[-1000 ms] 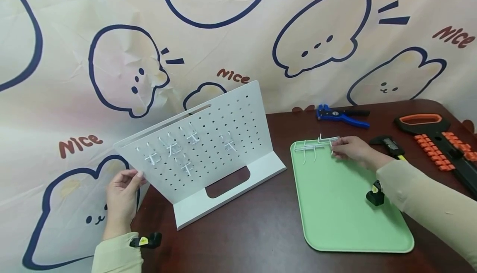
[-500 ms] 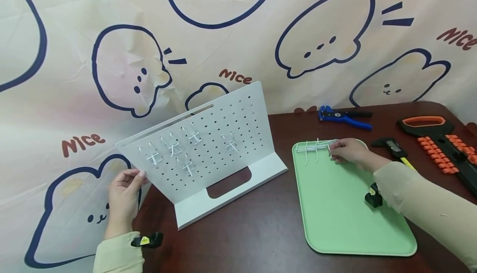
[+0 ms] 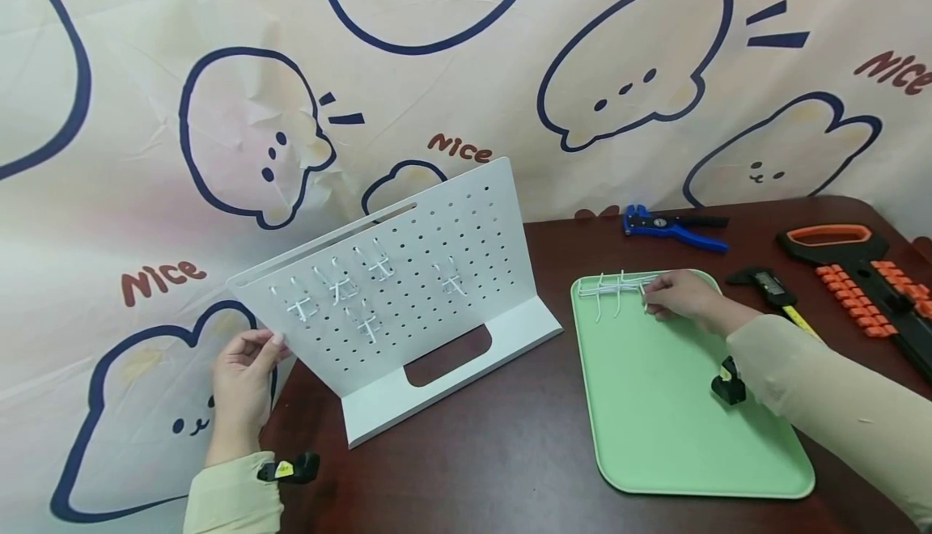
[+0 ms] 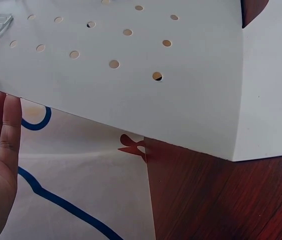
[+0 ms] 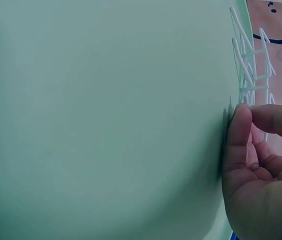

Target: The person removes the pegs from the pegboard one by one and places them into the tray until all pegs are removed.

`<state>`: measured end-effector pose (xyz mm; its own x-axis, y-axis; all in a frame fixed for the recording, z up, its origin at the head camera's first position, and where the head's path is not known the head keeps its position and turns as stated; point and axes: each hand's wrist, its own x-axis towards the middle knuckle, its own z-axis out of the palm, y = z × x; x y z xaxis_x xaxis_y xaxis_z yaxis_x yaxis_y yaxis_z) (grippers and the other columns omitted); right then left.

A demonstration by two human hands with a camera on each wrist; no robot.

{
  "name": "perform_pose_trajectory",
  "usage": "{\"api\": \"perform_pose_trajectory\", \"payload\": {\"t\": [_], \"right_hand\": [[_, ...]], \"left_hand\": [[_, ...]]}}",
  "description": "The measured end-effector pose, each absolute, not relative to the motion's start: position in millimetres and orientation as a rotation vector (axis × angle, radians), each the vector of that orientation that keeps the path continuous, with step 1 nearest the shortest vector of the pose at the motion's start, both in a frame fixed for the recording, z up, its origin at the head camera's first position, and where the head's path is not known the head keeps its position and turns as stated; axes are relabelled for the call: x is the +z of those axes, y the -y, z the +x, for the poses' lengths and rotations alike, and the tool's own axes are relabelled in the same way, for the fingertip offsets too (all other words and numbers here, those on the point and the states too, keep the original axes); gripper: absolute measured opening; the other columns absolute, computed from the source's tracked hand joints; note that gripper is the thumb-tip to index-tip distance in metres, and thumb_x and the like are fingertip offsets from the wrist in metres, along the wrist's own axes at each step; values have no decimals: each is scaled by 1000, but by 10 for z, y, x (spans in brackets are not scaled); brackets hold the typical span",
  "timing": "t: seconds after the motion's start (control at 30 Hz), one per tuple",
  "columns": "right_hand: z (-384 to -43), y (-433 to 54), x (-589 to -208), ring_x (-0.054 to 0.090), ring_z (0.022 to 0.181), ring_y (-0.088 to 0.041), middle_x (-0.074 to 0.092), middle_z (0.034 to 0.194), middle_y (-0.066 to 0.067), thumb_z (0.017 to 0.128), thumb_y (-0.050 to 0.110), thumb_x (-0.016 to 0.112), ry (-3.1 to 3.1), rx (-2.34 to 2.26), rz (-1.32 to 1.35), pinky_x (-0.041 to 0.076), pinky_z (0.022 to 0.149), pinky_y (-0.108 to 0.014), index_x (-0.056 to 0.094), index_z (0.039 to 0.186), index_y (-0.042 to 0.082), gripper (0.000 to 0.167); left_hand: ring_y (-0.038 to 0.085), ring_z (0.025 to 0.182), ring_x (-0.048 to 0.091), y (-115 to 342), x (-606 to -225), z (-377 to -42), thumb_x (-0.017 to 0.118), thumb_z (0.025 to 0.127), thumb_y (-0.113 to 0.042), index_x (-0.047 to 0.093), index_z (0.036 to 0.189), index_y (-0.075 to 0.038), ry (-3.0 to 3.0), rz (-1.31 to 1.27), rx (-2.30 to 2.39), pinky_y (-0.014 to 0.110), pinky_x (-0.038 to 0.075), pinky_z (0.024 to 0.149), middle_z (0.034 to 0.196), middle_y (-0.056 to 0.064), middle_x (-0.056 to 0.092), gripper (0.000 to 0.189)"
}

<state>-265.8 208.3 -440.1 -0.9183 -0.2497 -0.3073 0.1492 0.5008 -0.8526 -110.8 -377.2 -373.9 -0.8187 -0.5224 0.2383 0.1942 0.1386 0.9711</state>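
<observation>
Nearest the viewer, two pale cream sleeves (image 3: 235,492) reach in, each with a small black wrist device (image 3: 291,468). A rectangular pale green tray with a raised rim (image 3: 692,429) lies at the right on a dark reddish-brown tabletop (image 3: 502,437).

Beyond the left cuff, the left hand (image 3: 243,380) pinches the left edge of a white perforated pegboard with a folded base (image 3: 418,295), thumb in front and fingers behind. The board leans back, turned at an angle, with five white wire hooks (image 3: 367,325) mounted on it, four towards its left and one near the middle.

At the tray's far edge, the right hand (image 3: 679,295) pinches the right end of a bunch of loose white wire hooks (image 3: 607,286). The fingers hide how many they hold. The bunch runs left from the fingertips, its long axis along the rim, prongs pointing towards the viewer. The board stands further left, across a strip of bare table; the right hand is at the loose hooks, and the left is well apart from them.

Further back are a dark measuring tool with a small display (image 3: 769,286), a black organiser with orange blocks and an orange handle (image 3: 866,290), and blue-and-black pliers (image 3: 673,230). A cream cloth with navy cartoon outlines (image 3: 466,0) hangs behind.

A second ago one loose hook stood raised beside the right fingers; now the bunch lies flatter. The left hand's hold on the board looks unchanged.
</observation>
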Motion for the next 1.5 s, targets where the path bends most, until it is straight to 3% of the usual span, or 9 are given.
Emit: {"api": "perform_pose_trajectory", "payload": {"t": [0.23,0.37,0.5,0.63,0.73,0.87,1.13,1.33,1.5], "right_hand": [[-2610,-2080,-4364,63,84,-14,67,102,-14,102,7,58,-2408,-1332,-130,58,74,-28,61,108,-10,18],[-2585,-2086,-4322,62,83,-15,66,95,-9,102,8,58,-2414,-1290,-181,57,73,-29,63,104,-8,17],[-2587,-2040,-4191,63,85,-18,68,96,-10,104,13,58,-2441,-1232,-214,57,76,-34,63,115,-10,26],[-2606,-1920,-4029,68,100,-30,67,114,-23,106,15,58,-2427,-1273,-254,59,87,-43,58,128,-13,36],[-2621,-1756,-3908,65,110,-38,63,124,-28,107,15,57,-2397,-1331,-295,57,93,-46,56,131,-14,38],[-2631,-1461,-3732,64,112,-37,62,127,-28,107,14,57,-2320,-1426,-344,55,96,-49,54,133,-13,38],[-2620,-786,-3430,65,116,-40,63,129,-27,105,11,61,-2165,-1532,-401,58,92,-39,56,134,-9,36],[-2562,-387,-3197,62,122,-40,60,134,-28,105,13,60,-2016,-1627,-440,56,96,-40,54,138,-9,40],[-2527,-93,-3050,60,124,-42,61,130,-28,107,14,57,-1884,-1710,-448,56,96,-38,54,136,-8,36]], "left_hand": [[8,80,68,3779,-3750,-1114,71,97,-4,67,102,5,1878,318,-1738,15,55,76,92,-2,70,12],[8,80,68,3784,-3748,-1114,71,97,-4,67,103,6,1881,322,-1735,15,55,75,92,-2,69,12],[9,80,67,3794,-3746,-1118,71,97,-3,67,103,7,1868,313,-1745,15,55,75,92,-1,69,12],[9,80,67,3796,-3744,-1112,71,97,-3,67,103,6,1859,315,-1749,15,55,75,93,0,69,11],[9,80,67,3788,-3741,-1107,71,97,-4,68,103,6,1868,315,-1742,15,55,75,93,-1,69,12],[8,80,67,3767,-3727,-1110,69,98,-2,67,103,5,1891,327,-1727,14,55,75,92,-3,69,9],[8,79,67,3763,-3735,-1096,67,100,-3,66,103,5,1920,376,-1714,14,54,77,91,-4,70,8],[8,78,68,3777,-3751,-1100,69,99,-4,68,100,-1,1928,382,-1705,14,54,77,92,-2,69,3],[8,79,67,3770,-3737,-1112,67,100,-2,68,102,1,1935,382,-1697,14,54,76,93,-2,69,4]]}}
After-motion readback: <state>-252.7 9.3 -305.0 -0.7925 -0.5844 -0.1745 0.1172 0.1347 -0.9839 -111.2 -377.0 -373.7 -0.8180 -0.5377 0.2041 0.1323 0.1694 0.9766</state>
